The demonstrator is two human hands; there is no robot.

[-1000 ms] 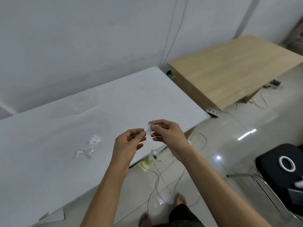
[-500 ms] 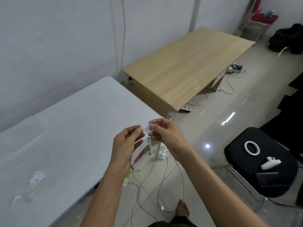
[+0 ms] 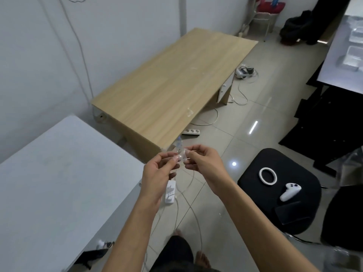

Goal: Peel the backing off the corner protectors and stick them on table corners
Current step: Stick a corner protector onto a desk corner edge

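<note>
- Pinching with both hands: my left hand (image 3: 159, 173) and right hand (image 3: 204, 165) meet fingertip to fingertip, each clamped on the same small clear corner protector (image 3: 181, 156).
- I see the protector held up in the air, in the middle of the view, between the white table (image 3: 59, 183) at near left and the wooden table (image 3: 172, 85) further off. It sits just before the wooden table's near corner; whether it touches I cannot tell.
- Whether the backing is on or off is too small for me to tell.
- At right, a black chair seat (image 3: 253, 185) carries a white ring (image 3: 260, 174), a white controller (image 3: 290, 191) and a dark flat device (image 3: 290, 213), each apart from the others.
- At far right, clear trays (image 3: 353, 54) lie on a dark-framed table; their contents are blurred.
- A red bin (image 3: 272, 6) stands in the far corner, with something blue showing at its top.
- A white power strip (image 3: 170, 193) lies on the floor beneath my hands, a second one (image 3: 191, 131) beside the wooden table, and a white headset (image 3: 242, 71) past its far end.
</note>
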